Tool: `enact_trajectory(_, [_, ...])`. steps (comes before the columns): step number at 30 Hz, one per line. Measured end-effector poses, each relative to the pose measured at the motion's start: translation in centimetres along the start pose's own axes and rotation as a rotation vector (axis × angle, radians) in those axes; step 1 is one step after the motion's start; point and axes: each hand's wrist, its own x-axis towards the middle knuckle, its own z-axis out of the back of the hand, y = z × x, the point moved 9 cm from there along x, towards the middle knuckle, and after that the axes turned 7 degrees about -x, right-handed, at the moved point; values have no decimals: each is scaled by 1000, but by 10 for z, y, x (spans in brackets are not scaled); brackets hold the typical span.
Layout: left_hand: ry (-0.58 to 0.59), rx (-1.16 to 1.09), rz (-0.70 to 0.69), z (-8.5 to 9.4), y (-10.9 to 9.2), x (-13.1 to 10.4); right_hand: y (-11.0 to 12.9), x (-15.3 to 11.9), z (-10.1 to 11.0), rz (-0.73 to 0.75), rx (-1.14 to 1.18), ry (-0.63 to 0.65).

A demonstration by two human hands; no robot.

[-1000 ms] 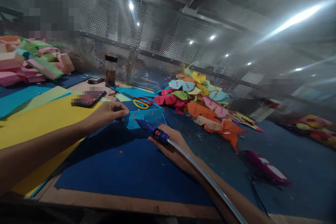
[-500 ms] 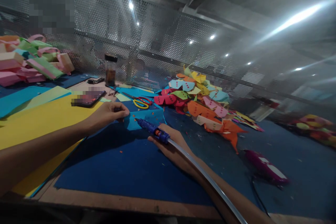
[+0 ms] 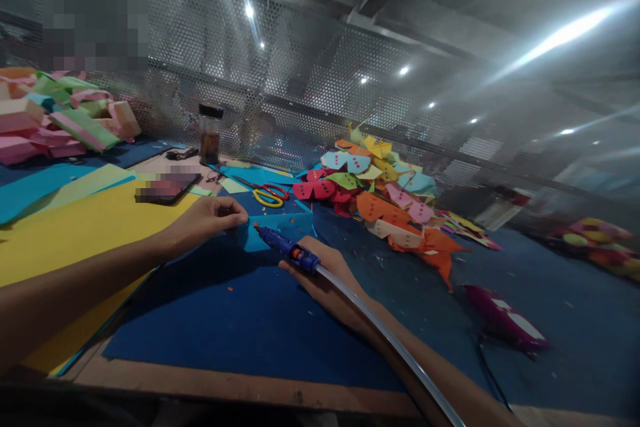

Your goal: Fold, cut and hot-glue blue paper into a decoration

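A blue folded paper piece (image 3: pixel 293 223) with small orange dots stands on the dark blue mat (image 3: pixel 215 327). My left hand (image 3: pixel 220 217) pinches its left end between thumb and fingers. My right hand (image 3: pixel 330 273) is closed around a blue hot glue gun (image 3: pixel 290 250), from which a long clear glue stick (image 3: pixel 380 327) trails back over my forearm. The gun's nozzle is at the paper's left part, near an orange dot; whether it touches cannot be made out. Red and yellow scissors (image 3: pixel 270 195) lie just behind the paper.
Colourful folded paper shapes (image 3: pixel 385 180) are heaped to the right, beside a purple device (image 3: pixel 505 320) with a cord. On the left lie yellow sheets (image 3: pixel 90 233), a phone (image 3: pixel 173 188) and a paper pile (image 3: pixel 60 117). A jar (image 3: pixel 210 137) stands by the mesh partition.
The glue gun in my right hand has shifted slightly left along the paper. My left hand keeps its pinch on the paper, nearly still.
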Motion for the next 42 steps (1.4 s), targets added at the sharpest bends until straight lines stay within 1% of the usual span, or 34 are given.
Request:
enact_trajectory(22, [13, -1, 39, -3, -3, -2, 1, 1, -1, -1, -9, 2])
enact_trajectory(31, [22, -4, 20, -4, 0, -1, 2, 1, 1, 13, -2, -10])
enact_trajectory(42, [28, -12, 25, -5, -4, -3, -1, 0, -1, 17, -3, -8])
